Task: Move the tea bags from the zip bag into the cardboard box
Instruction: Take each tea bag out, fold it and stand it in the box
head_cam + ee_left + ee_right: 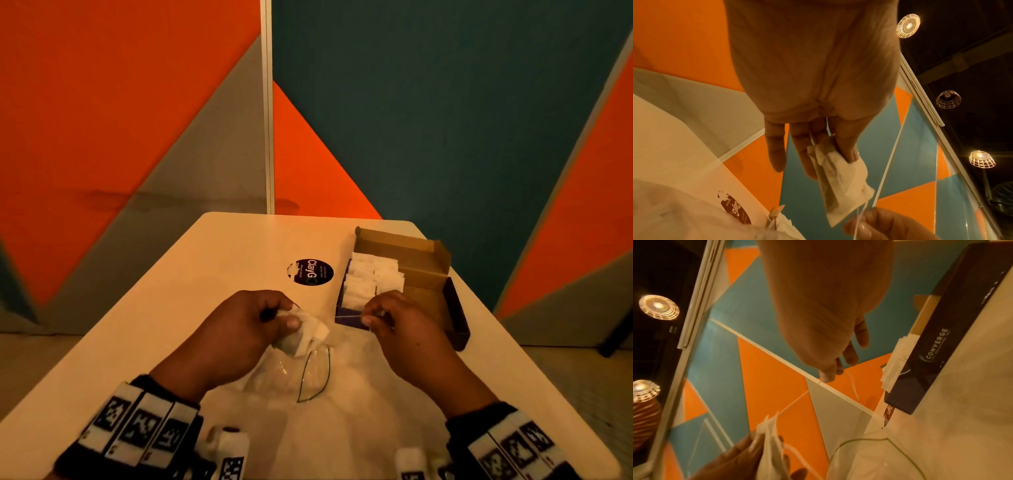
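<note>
My left hand (263,320) pinches a small bunch of white tea bags (306,334) between thumb and fingers above the clear zip bag (301,377), which lies flat on the table with its green-edged mouth open. In the left wrist view the tea bags (840,183) hang from the thumb. My right hand (380,317) pinches a thin white string (349,317) that runs taut to those bags; the string (793,402) also shows in the right wrist view. The open cardboard box (428,274) stands at the right, with several white tea bags (371,279) stacked inside.
A round dark sticker (312,272) lies on the white table (171,325) left of the box. The box's dark side wall (937,345) reads CONVERGE. Orange, grey and teal wall panels stand right behind the table's far edge.
</note>
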Motion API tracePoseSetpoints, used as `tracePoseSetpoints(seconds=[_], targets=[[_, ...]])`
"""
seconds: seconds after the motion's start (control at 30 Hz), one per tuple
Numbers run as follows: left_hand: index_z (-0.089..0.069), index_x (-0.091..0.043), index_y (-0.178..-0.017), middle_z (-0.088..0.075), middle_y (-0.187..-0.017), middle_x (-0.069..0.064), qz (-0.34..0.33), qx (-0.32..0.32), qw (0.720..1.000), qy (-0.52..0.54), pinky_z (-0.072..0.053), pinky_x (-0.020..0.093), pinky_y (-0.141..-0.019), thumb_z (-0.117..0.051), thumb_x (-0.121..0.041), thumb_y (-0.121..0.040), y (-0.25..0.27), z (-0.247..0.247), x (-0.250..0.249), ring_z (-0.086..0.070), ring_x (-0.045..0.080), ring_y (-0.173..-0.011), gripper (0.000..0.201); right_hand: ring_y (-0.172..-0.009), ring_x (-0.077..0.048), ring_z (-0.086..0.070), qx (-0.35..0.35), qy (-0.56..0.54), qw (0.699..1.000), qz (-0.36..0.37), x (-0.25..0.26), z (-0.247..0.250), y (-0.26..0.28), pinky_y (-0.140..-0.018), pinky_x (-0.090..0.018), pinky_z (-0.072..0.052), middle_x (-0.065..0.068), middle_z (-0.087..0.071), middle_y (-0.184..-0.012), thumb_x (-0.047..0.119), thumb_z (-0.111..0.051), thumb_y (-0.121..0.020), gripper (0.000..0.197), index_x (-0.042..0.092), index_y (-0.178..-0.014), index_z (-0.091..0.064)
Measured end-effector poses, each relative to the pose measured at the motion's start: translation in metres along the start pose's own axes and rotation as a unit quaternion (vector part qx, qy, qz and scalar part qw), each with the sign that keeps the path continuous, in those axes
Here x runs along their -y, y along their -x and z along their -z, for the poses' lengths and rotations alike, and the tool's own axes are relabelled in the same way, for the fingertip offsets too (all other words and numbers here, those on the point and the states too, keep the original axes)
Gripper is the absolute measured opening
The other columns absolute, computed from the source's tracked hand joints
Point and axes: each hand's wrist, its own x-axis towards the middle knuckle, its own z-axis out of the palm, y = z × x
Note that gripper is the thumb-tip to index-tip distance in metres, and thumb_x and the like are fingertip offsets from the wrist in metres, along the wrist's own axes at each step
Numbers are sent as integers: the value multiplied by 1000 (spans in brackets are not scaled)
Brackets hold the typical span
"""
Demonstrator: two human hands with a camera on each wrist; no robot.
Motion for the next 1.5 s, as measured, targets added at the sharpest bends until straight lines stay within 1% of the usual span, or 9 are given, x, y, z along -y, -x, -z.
tracePoseSetpoints(seconds=[0.1,0.2,0.33,0.47,0.77,0.97,1.1,1.23,1.5], targets=[[-76,-23,-89,-76,-88,-4,7,18,1000,-11,-53,25,-77,-69,-17,-90,-1,1,1,-69,6,-78,9,-92,-3,-55,2,-64,997,-44,-2,5,-1,-81,-20,-48,14,-61,-109,25,-59,-98,17,37,-108,-66],[-77,-25,-92,-77,-90,-7,4,21,1000,-21,-54,22,-79,-74,-19,-87,-1,-2,-2,-70,4,-83,9,-98,8,-57,56,-187,981,6,12,7,6,-77,-9,-43,25,-61,-111,25,-56,-99,26,48,-109,-65],[-77,-28,-89,-76,-86,-13,-8,13,999,-37,-54,15,-72,-76,-16,-84,-1,-7,-9,-70,1,-79,13,-109,9,-58,161,-229,958,56,30,5,15,-93,-15,-46,28,-67,-115,31,-54,-100,24,43,-115,-68],[-76,-29,-88,-76,-84,-14,-8,12,999,-46,-55,23,-76,-76,-19,-84,-1,-6,-8,-70,1,-78,11,-94,1,-66,154,-185,970,34,34,1,15,-93,-32,-55,20,-73,-98,35,-65,-93,13,33,-100,-75],[-75,-27,-85,-75,-85,-13,-3,74,995,-62,-49,16,-72,-74,-18,-87,2,10,-1,-69,1,-80,10,-84,6,-65,101,-208,973,5,22,9,12,-77,-19,-53,24,-72,-85,34,-66,-91,12,34,-86,-76],[-75,-10,-87,-75,-85,12,-3,79,990,115,-53,23,-71,-70,-3,-86,5,16,6,-68,15,-77,8,-82,-7,-69,68,-248,966,-27,13,4,9,-79,-27,-57,15,-75,-90,27,-60,-96,17,30,-88,-76],[-72,-3,-89,-73,-80,13,-6,41,973,226,-53,22,-67,-70,-5,-78,5,11,8,-67,17,-73,11,-81,-9,-69,71,-268,959,-51,15,-1,12,-78,-31,-58,17,-75,-90,26,-56,-99,21,28,-89,-75],[-70,-2,-88,-72,-78,14,-6,6,954,300,-53,23,-63,-69,-9,-73,3,-2,7,-67,19,-71,16,-74,-4,-68,127,-277,951,-49,24,-10,19,-73,-23,-55,17,-75,-86,23,-55,-99,22,27,-89,-74],[-68,-1,-92,-70,-81,19,-7,22,925,381,-57,32,-67,-67,-5,-77,0,-23,6,-68,26,-72,15,-74,-6,-64,205,-262,942,-50,29,-24,29,-72,-23,-53,4,-76,-91,21,-58,-98,22,26,-92,-78]])
